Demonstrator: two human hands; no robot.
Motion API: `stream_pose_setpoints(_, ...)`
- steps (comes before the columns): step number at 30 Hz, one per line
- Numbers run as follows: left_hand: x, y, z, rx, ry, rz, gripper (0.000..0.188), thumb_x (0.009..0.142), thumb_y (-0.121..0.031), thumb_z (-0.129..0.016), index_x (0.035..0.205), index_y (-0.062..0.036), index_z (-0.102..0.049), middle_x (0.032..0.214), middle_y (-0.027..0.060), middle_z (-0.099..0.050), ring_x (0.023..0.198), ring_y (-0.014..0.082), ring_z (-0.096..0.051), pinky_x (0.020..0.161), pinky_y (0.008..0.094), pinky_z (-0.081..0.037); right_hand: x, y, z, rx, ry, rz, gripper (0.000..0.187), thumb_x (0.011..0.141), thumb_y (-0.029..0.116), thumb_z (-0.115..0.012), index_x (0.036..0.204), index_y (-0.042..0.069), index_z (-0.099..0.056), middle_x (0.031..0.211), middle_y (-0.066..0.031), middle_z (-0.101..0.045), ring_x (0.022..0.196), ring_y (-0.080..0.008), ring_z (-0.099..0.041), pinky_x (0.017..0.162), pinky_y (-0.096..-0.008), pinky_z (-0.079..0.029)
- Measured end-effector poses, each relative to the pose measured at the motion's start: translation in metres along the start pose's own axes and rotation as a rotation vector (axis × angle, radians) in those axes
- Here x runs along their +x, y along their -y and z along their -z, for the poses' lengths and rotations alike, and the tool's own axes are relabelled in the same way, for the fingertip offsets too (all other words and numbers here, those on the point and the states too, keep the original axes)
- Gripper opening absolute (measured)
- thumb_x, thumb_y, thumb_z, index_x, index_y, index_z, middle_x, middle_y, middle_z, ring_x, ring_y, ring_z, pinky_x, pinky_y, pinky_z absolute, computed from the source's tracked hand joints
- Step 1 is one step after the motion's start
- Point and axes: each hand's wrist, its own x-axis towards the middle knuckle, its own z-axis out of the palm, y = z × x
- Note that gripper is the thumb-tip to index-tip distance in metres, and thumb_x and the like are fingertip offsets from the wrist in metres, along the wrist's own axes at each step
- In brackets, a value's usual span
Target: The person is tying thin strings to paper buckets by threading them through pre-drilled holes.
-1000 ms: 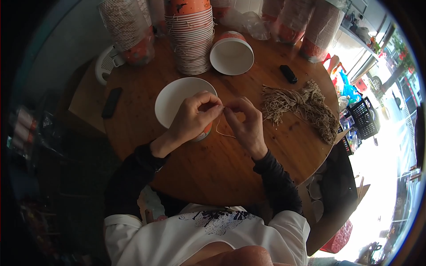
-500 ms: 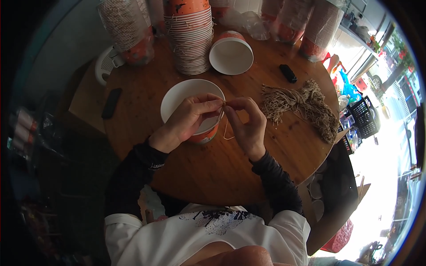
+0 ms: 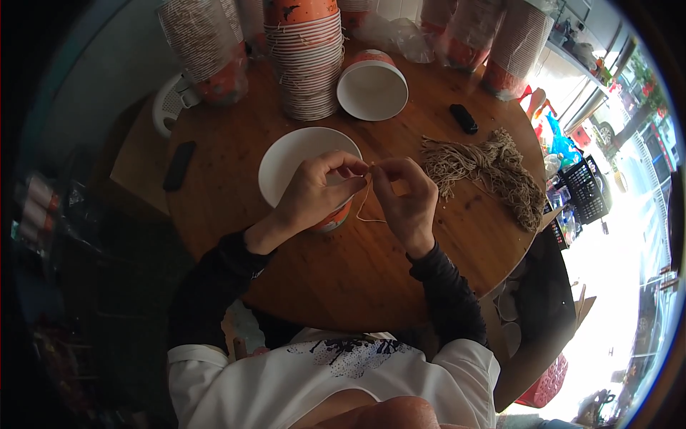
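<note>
A thin tan string (image 3: 368,193) is pinched between the fingertips of my left hand (image 3: 319,184) and my right hand (image 3: 409,193). Its loose end curls down below the fingers toward the tabletop. Both hands meet just over the right rim of a white paper bucket (image 3: 289,154), whose outside is orange with print. My left hand covers part of that bucket's mouth. To the right of my right hand lies a bundle of tan strings (image 3: 493,171).
A tall stack of paper buckets (image 3: 307,68) stands at the back of the round wooden table (image 3: 336,286), beside a tipped bucket (image 3: 373,89). Wrapped stacks (image 3: 518,50) line the far edge. A small black object (image 3: 464,119) and a dark flat object (image 3: 179,165) lie on the tabletop.
Both hands have shifted slightly right, with the string still between their fingertips. The string's loose end now hangs in a wider curve. The buckets and string bundle have not moved.
</note>
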Motion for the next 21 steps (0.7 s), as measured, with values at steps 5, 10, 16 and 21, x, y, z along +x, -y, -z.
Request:
stream_pose_setpoints(5, 0.001, 0.0, 0.0, -0.013, 0.036, 0.069, 0.013, 0.089, -0.009, -0.065, 0.099, -0.0009, -0.067, 0.089, 0.0016, -0.069, 0.091, 0.0075, -0.061, 0.082, 0.0244, -0.049, 0.001, -0.005, 0.002, 0.047, 0.04, -0.034, 0.006, 0.082, 0.001, -0.069, 0.087, 0.001, -0.064, 0.079, -0.0063, -0.065, 0.072, -0.0153, -0.062, 0.067, -0.0285, -0.05)
stream_pose_setpoints(10, -0.002, 0.001, 0.005, 0.066, 0.023, -0.012, 0.01, 0.089, -0.01, -0.064, 0.093, -0.0016, -0.067, 0.087, 0.0011, -0.068, 0.087, 0.0081, -0.061, 0.082, 0.026, -0.047, 0.01, -0.017, 0.014, -0.173, 0.056, 0.147, 0.008, 0.081, 0.002, -0.069, 0.085, 0.002, -0.062, 0.079, -0.0078, -0.062, 0.07, -0.0208, -0.062, 0.065, -0.0316, -0.05)
stream_pose_setpoints(16, -0.005, 0.001, 0.01, 0.083, 0.048, 0.018, 0.009, 0.09, -0.01, -0.063, 0.091, -0.0014, -0.067, 0.085, 0.0016, -0.068, 0.083, 0.0092, -0.061, 0.079, 0.0259, -0.048, 0.01, -0.01, 0.015, -0.23, 0.013, 0.08, 0.006, 0.086, 0.005, -0.064, 0.087, 0.003, -0.059, 0.078, -0.0073, -0.061, 0.06, -0.0165, -0.06, 0.053, -0.0281, -0.047)
stream_pose_setpoints(21, -0.007, 0.005, 0.012, 0.022, 0.046, 0.038, 0.011, 0.093, -0.009, -0.059, 0.096, -0.0004, -0.065, 0.088, 0.0028, -0.069, 0.086, 0.0087, -0.061, 0.079, 0.0251, -0.048, 0.014, 0.001, 0.023, 0.596, 0.335, -0.635, 0.013, 0.101, 0.016, -0.047, 0.097, 0.004, -0.049, 0.077, -0.0034, -0.061, 0.055, -0.0099, -0.056, 0.045, -0.0223, -0.043)
